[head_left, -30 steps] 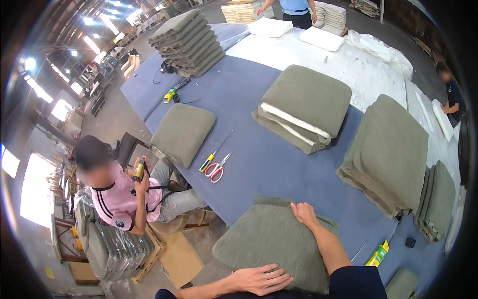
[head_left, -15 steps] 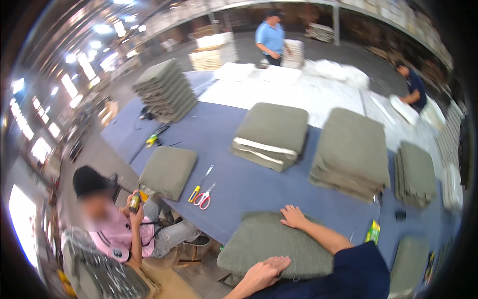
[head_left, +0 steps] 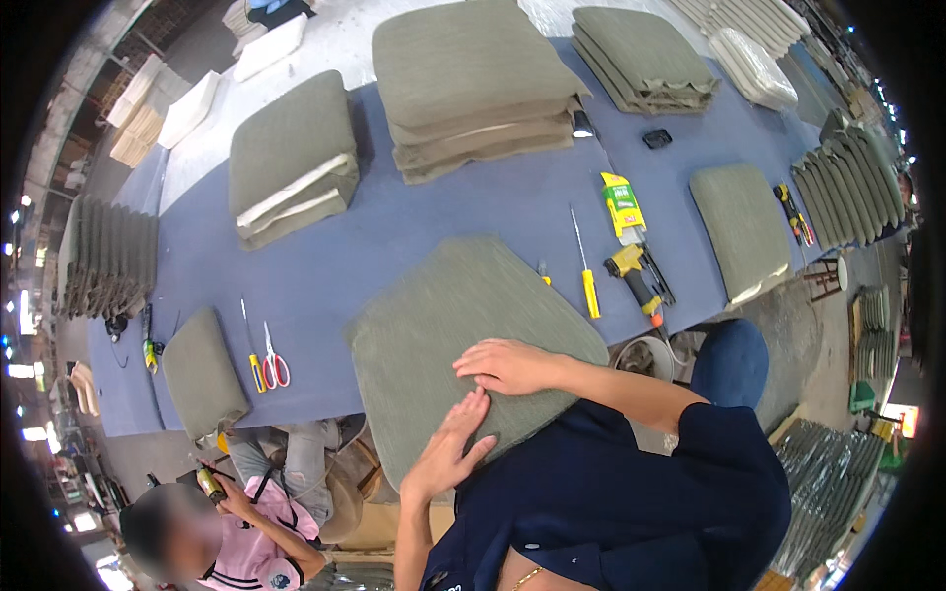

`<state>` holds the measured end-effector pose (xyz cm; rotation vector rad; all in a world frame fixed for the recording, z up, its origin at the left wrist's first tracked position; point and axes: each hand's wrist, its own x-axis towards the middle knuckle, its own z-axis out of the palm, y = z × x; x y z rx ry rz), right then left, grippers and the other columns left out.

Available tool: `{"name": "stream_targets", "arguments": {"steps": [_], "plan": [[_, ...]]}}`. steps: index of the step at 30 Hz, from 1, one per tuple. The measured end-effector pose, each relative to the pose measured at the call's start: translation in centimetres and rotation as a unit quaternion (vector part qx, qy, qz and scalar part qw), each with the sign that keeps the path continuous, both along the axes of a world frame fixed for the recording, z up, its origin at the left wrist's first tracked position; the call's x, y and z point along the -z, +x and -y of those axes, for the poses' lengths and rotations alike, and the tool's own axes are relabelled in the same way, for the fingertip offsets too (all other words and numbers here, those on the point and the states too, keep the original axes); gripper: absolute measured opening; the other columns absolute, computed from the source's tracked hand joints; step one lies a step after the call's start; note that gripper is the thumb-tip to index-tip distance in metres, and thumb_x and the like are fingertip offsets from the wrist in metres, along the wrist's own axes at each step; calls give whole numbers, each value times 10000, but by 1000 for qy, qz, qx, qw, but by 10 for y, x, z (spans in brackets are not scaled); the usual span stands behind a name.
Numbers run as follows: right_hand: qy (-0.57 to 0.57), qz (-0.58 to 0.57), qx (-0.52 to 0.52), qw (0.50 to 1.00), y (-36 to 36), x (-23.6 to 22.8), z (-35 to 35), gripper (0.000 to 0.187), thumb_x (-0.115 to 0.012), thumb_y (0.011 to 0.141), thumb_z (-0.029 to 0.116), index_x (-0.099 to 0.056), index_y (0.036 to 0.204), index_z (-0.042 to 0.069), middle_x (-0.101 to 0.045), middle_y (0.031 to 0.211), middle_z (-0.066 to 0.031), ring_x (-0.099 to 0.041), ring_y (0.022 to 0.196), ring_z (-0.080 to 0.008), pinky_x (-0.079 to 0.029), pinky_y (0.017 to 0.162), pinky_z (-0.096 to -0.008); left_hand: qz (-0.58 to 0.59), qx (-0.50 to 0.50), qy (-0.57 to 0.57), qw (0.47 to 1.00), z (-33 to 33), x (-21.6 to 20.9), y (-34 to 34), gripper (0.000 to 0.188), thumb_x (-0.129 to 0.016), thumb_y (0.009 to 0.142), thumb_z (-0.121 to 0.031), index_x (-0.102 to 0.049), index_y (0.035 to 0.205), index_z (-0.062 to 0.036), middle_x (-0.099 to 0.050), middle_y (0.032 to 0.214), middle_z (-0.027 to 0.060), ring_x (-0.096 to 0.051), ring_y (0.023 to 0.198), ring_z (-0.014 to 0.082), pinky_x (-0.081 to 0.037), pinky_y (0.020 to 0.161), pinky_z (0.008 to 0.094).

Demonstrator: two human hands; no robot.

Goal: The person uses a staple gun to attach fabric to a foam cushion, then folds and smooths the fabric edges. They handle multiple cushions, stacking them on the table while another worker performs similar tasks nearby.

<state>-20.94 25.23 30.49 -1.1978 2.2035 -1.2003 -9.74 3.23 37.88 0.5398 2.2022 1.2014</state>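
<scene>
An olive-green seat cushion [head_left: 453, 325] lies flat at the near edge of the blue table [head_left: 414, 231]. My right hand [head_left: 507, 364] rests palm down on the cushion's near part, fingers spread. My left hand [head_left: 448, 448] presses flat against the cushion's near edge, fingers apart. Neither hand grips anything.
Stacks of olive cushions [head_left: 291, 158] [head_left: 473, 84] [head_left: 641, 44] stand further back. A yellow-handled screwdriver [head_left: 586, 271], a yellow staple gun [head_left: 636, 276] and a single cushion [head_left: 744, 227] lie to the right. Red scissors [head_left: 274, 360] and a small cushion [head_left: 202, 374] lie left. A seated person in pink [head_left: 246, 532] is lower left.
The view has swung, so the table now runs across the upper frame. My two hands have come close together on the cushion's near part.
</scene>
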Motion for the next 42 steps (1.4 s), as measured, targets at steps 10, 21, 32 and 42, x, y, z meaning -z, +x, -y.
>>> {"name": "stream_targets", "arguments": {"steps": [10, 21, 32, 42], "plan": [[188, -34, 569, 800, -29, 98, -253, 504, -737, 858, 102, -637, 1349, 52, -726, 1142, -193, -697, 1086, -346, -552, 941, -444, -107, -45, -107, 988, 6, 76, -57, 768, -506, 1045, -477, -318, 1619, -3, -319, 1683, 204, -285, 1570, 351, -203, 1293, 474], [467, 29, 517, 717, -35, 150, -296, 985, -799, 749, 201, -289, 1589, 141, -672, 1213, -259, -647, 1133, -463, -542, 983, -548, -84, -81, -140, 983, 21, 131, -128, 705, -397, 1084, -551, -361, 1624, -99, -341, 1690, 109, -290, 1571, 287, -220, 1300, 443], [100, 276, 378, 878, -107, -37, -207, 207, -660, 868, 177, -595, 963, 5, -660, 782, -84, -624, 689, -141, -496, 637, -314, -112, -101, -108, 983, 40, 184, -155, 586, -343, 1123, -405, -370, 1620, -97, -344, 1692, 93, -282, 1575, 244, -212, 1298, 411], [108, 431, 142, 884, -136, -30, 28, 237, -671, 879, 210, -618, 943, -12, -648, 728, -63, -618, 624, -126, -485, 582, -288, -103, -203, -188, 955, 55, 223, -176, 508, -320, 1124, -340, -426, 1598, -190, -371, 1680, 79, -309, 1563, 258, -219, 1290, 453]]}}
